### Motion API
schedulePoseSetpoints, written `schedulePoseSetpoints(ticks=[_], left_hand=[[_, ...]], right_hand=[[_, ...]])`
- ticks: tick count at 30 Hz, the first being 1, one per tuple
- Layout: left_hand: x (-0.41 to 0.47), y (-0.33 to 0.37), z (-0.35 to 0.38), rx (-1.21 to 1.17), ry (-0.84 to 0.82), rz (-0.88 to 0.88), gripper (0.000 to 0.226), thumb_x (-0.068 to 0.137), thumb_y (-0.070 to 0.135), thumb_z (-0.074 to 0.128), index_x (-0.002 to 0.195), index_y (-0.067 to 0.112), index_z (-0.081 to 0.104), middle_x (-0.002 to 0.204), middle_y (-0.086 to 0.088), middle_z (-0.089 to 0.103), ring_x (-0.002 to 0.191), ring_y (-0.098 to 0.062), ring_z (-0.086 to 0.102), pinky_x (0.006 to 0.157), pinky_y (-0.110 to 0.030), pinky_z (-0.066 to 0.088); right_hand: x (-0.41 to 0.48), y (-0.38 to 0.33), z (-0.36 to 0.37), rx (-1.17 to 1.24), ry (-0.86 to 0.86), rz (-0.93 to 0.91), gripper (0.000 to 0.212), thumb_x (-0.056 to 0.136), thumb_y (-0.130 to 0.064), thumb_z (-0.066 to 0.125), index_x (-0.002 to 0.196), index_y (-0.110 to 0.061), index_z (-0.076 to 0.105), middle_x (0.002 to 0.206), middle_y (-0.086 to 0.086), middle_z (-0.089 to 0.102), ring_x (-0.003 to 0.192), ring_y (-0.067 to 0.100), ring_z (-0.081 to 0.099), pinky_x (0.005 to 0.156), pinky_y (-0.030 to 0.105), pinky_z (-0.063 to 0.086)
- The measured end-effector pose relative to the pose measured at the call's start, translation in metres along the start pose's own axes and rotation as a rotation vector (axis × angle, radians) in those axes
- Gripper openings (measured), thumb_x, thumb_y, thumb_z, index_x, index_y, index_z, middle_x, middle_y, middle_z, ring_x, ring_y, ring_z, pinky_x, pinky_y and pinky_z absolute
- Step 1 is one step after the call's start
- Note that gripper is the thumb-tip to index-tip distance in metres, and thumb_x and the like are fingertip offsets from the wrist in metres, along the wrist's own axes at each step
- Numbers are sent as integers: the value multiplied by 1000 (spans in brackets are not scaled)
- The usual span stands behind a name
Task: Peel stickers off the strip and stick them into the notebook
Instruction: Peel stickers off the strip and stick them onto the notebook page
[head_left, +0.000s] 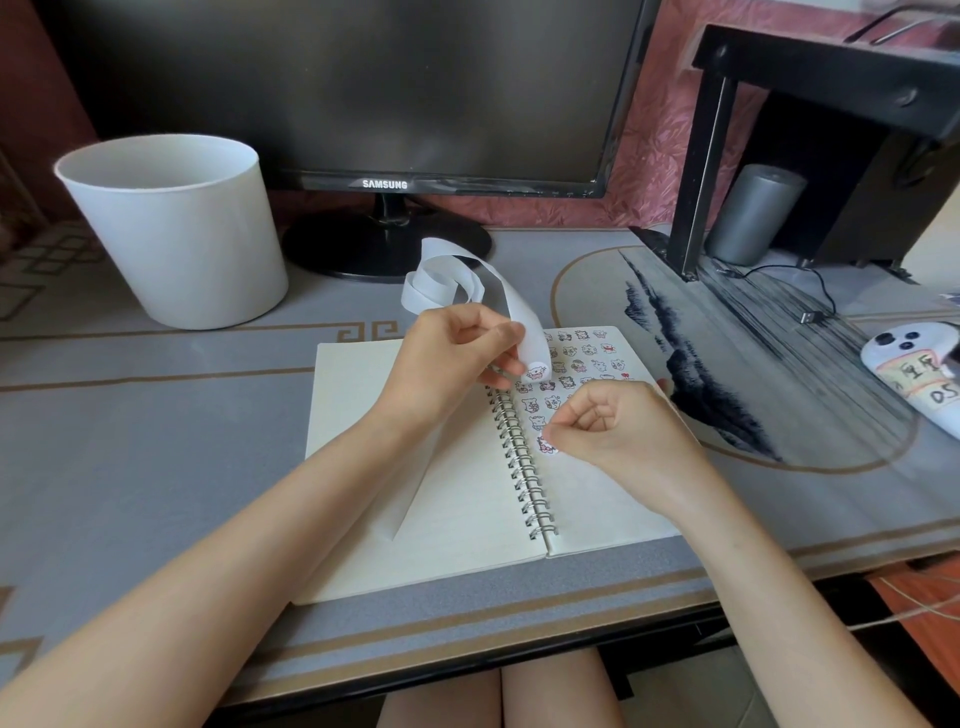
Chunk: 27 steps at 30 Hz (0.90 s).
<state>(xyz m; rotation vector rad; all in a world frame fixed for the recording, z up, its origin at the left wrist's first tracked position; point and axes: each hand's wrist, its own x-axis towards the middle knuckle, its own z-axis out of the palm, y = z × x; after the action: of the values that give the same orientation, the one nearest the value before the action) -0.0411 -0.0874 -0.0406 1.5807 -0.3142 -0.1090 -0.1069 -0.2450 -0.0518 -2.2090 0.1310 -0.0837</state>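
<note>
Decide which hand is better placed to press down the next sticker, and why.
Right. The right hand pinches a peeled sticker at the right page of the notebook, beside the spiral; the left hand holds the sticker strip.

The left hand (457, 358) pinches the strip (511, 306) over the notebook (457, 493) while the right hand (618, 426) pinches a sticker (546, 446).

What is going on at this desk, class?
A person is filling a spiral notebook with stickers. The left hand holds the curled sticker strip above the pages. The right hand pinches a peeled sticker low at the right page, near the spiral, below the rows of stickers already stuck there.
</note>
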Motion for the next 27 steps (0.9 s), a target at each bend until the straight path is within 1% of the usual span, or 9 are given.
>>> schedulePoseSetpoints(ticks=[4, 7, 10, 12, 14, 16, 19, 23, 27], left_hand=[[0, -1, 0, 8, 3, 1, 15, 92, 7, 60, 78, 3, 63, 58, -1, 66, 58, -8, 65, 57, -20, 55], [0, -1, 0, 5, 4, -1, 15, 92, 7, 59, 79, 2, 63, 60, -3, 66, 57, -8, 64, 57, -19, 54], [0, 0, 0, 2, 4, -4, 14, 92, 7, 59, 82, -1, 63, 62, -7, 65, 56, -8, 63, 57, -19, 54], [-1, 0, 0, 3, 3, -5, 13, 92, 7, 59, 83, -2, 63, 63, -7, 65, 56, -8, 63, 57, -19, 54], [-1, 0, 0, 0, 2, -4, 14, 92, 6, 59, 82, -1, 63, 61, -5, 65, 56, -8, 63, 56, -19, 54], [-1, 0, 0, -2, 1, -2, 14, 93, 6, 59, 82, -1, 63, 61, -4, 65, 56, -7, 63, 56, -19, 54], [-1, 1, 0, -5, -1, -2, 13, 93, 6, 58, 83, -2, 63, 61, -4, 65, 55, -7, 63, 56, -18, 54], [-1, 0, 0, -5, -3, 0, 14, 93, 6, 58, 83, -2, 63, 58, -1, 65, 56, -6, 63, 56, -19, 54], [-1, 0, 0, -2, 6, -1, 15, 93, 7, 58, 86, -5, 64, 59, -1, 65, 57, -7, 63, 56, -19, 54]], right_hand=[[2, 2, 1, 4, 0, -1, 15, 73, -14, 76, 64, -20, 65, 69, 3, 69, 61, 9, 57, 69, 32, 50], [2, 2, 1, 3, -8, 4, 15, 73, -15, 77, 66, -20, 64, 66, -2, 66, 59, 7, 55, 67, 29, 47], [3, 4, -1, 31, -29, 15, 19, 75, -13, 76, 76, -23, 60, 64, -7, 60, 57, 5, 51, 63, 25, 42], [4, 6, -3, 73, -28, 10, 25, 77, -8, 74, 80, -25, 56, 65, -6, 54, 60, 10, 49, 64, 26, 39], [6, 8, -5, 89, -23, 9, 24, 79, -6, 72, 79, -24, 56, 68, -3, 52, 66, 14, 49, 66, 27, 39], [7, 8, -4, 114, -29, 16, 19, 79, -9, 72, 78, -22, 58, 70, -1, 54, 67, 14, 50, 64, 25, 38], [7, 6, -1, 141, -24, 16, 17, 76, -18, 77, 78, -20, 60, 70, 0, 58, 61, 10, 49, 61, 23, 38], [7, 6, 2, 53, 2, -10, 20, 75, -18, 78, 77, -22, 59, 66, -5, 55, 54, 4, 46, 62, 24, 39], [8, 7, 0, 43, 14, -17, 18, 76, -19, 77, 76, -23, 59, 69, -3, 58, 61, 10, 51, 67, 26, 41]])
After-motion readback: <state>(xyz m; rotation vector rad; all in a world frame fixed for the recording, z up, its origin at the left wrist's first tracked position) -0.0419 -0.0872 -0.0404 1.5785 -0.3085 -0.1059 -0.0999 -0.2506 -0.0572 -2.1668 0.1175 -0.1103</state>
